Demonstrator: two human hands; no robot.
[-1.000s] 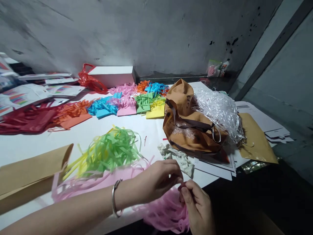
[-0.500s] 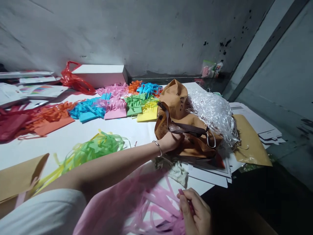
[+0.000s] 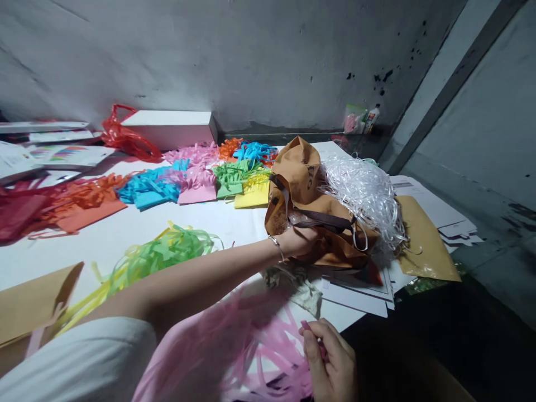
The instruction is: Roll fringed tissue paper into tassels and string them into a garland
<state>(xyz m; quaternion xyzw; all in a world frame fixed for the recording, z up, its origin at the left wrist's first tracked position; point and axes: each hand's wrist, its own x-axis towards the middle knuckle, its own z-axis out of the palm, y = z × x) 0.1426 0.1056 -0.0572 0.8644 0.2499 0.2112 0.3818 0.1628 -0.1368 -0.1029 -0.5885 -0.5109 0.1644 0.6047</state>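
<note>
My R hand (image 3: 331, 360)'s pinched on a rolled dark-pink paper strip (image 3: 305, 325) nr front edge of the white desk (image 3: 247, 223); best firm w/o crushing. L hand (image 3: 298, 242)'s in the brown fabric bag (image 3: 299, 164), fingertips hidden, can't tell grip.

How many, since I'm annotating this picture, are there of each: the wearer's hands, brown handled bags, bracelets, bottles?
Hands: 2 (left hand, right hand)
Brown handled bag: 1
Bracelet: 1
Bottle: 1
Total: 5
</note>
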